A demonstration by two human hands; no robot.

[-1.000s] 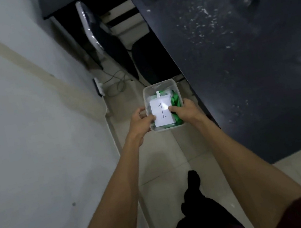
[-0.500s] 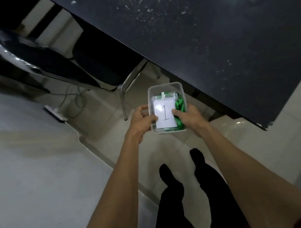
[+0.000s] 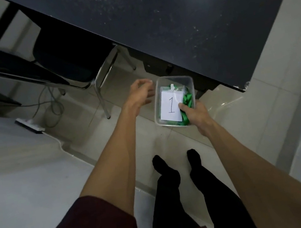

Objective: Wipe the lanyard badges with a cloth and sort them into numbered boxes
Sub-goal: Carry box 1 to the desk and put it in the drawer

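Dark worktop (image 3: pixel 188 16) overhangs pale floor (image 3: pixel 170 142), chair (image 3: pixel 66 54) at left. One end of the clear box (image 3: pixel 171 79) is gripped by the right hand (image 3: pixel 196 114), its long axis pointing toward the worktop; the left hand (image 3: pixel 140 93) hangs relaxed, holding nothing, just beside.

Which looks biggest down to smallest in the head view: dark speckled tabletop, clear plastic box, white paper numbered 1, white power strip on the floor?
Largest to smallest:
dark speckled tabletop
clear plastic box
white paper numbered 1
white power strip (farther away, so last place is unsure)

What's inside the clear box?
In the clear box: a white card marked 1 on top, green lanyards beside and under it. The card and the right hand cover the rest.
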